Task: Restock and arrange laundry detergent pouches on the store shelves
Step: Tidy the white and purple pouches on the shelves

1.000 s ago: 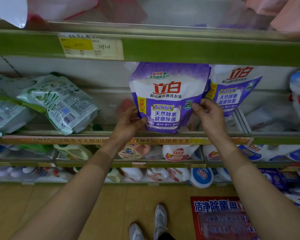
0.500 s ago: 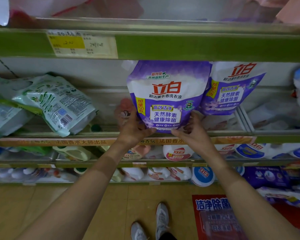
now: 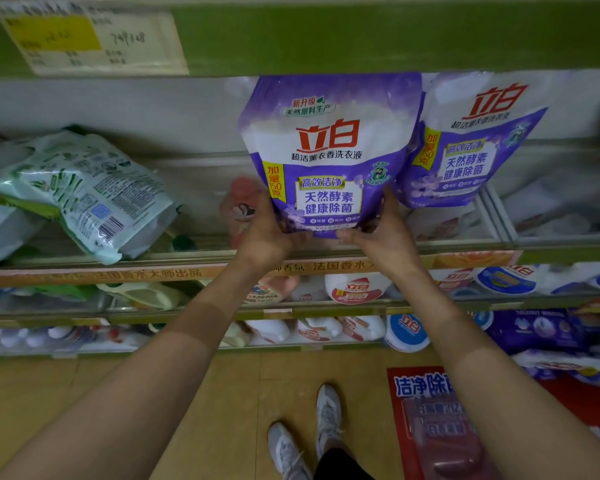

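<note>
The left grip [image 3: 267, 233] and the right grip [image 3: 378, 233] are both clamped on the bottom corners of the purple pouch [image 3: 326, 157], thumbs tucked under its lower edge and fingers curled up its sides. A second ago the right grip held the pouch higher on its right edge; it has since slid down to the corner to match the left, so the hold is now even. The pouch stands upright, face forward, on the middle shelf, its base just behind the front rail [image 3: 118, 268] and its right edge overlapping a second purple pouch [image 3: 471, 143]. I judge this to be the last squaring-up before letting go. A pink bottle [image 3: 243, 202] stands just behind to the left, and a green pouch [image 3: 84, 192] lies tipped over farther left, probably due for straightening.
</note>
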A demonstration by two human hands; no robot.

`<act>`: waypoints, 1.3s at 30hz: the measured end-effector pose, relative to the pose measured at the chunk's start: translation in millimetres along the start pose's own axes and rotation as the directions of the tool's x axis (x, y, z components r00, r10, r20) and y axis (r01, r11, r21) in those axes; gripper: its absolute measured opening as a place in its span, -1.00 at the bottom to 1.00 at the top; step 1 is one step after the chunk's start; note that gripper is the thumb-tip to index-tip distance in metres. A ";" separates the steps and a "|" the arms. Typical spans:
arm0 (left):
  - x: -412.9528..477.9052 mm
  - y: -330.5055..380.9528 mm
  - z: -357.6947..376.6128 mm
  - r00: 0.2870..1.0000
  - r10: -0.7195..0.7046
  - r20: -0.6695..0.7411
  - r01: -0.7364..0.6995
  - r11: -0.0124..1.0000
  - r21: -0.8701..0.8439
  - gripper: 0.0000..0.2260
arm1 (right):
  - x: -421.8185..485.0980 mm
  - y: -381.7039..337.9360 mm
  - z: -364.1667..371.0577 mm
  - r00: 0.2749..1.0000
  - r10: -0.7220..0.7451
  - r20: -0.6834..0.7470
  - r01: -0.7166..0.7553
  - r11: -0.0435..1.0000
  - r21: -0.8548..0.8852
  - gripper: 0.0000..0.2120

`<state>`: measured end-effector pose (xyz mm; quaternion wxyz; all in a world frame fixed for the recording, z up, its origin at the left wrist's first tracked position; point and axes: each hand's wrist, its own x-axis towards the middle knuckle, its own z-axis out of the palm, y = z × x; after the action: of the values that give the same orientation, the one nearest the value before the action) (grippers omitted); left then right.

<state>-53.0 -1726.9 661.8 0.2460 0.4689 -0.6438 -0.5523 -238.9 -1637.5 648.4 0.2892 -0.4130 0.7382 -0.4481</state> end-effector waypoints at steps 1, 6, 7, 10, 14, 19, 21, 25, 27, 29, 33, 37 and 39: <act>0.8 5.5 2.3 1.000 0.000 0.002 0.000 1.000 -0.013 -0.16 | 3.7 1.1 -0.8 1.000 0.002 -0.013 -0.002 1.000 0.005 -0.11; 16.0 8.6 10.4 0.995 0.049 -0.083 -0.048 0.999 0.016 -0.29 | 18.2 2.3 -1.5 0.996 0.000 -0.093 0.002 1.000 0.016 -0.29; 20.3 9.3 13.3 0.994 0.050 -0.097 -0.047 0.998 0.033 -0.31 | 22.0 3.9 -1.6 0.994 0.015 -0.112 -0.015 1.000 0.005 -0.32; 29.9 14.3 19.3 0.993 0.029 -0.118 -0.026 0.999 0.022 -0.34 | 36.6 18.5 2.4 0.987 0.042 -0.153 -0.043 0.999 -0.002 -0.32; 37.7 17.5 20.3 0.992 0.014 -0.125 -0.007 0.999 0.052 -0.33 | 45.1 31.6 10.9 0.975 0.063 -0.213 -0.061 0.998 0.015 -0.29; 45.5 13.7 22.9 0.991 0.007 -0.132 0.000 0.999 0.053 -0.32 | 30.9 11.5 9.2 0.936 0.075 -0.343 -0.059 0.997 0.055 -0.45; 47.9 11.7 23.9 0.992 0.017 -0.128 -0.010 0.999 0.048 -0.32 | 32.6 8.4 6.4 0.940 0.072 -0.333 -0.058 0.997 0.050 -0.55; 50.4 12.9 26.1 0.989 0.047 -0.140 -0.037 0.996 0.080 -0.37 | 33.1 5.5 5.1 0.948 0.061 -0.312 -0.036 0.996 0.085 -0.66; 50.7 12.1 25.6 0.990 0.058 -0.127 -0.048 0.995 0.085 -0.37 | 30.6 4.5 6.0 0.951 0.048 -0.307 -0.026 0.997 0.073 -0.70; 50.0 11.5 24.8 0.991 0.073 -0.113 -0.063 0.994 0.084 -0.36 | 30.2 5.0 6.3 0.953 0.040 -0.301 -0.022 0.998 0.063 -0.71; 45.7 11.9 22.7 0.993 0.086 -0.079 -0.079 0.994 0.078 -0.31 | 29.8 5.3 4.0 0.962 0.031 -0.273 -0.010 0.997 0.076 -0.71; 33.9 9.8 16.7 0.997 0.029 -0.065 -0.029 1.000 0.002 -0.20 | 27.7 5.9 0.2 0.972 0.011 -0.234 0.007 0.997 0.073 -0.72; 22.7 6.3 15.7 0.998 -0.006 -0.059 0.001 0.998 -0.069 -0.19 | 25.2 7.3 -1.9 0.974 0.002 -0.225 0.009 0.999 0.051 -0.74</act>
<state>-78.2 -1739.5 659.0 0.2801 0.4775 -0.6161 -0.5604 -255.3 -1656.7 641.2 0.2134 -0.3533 0.7538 -0.5114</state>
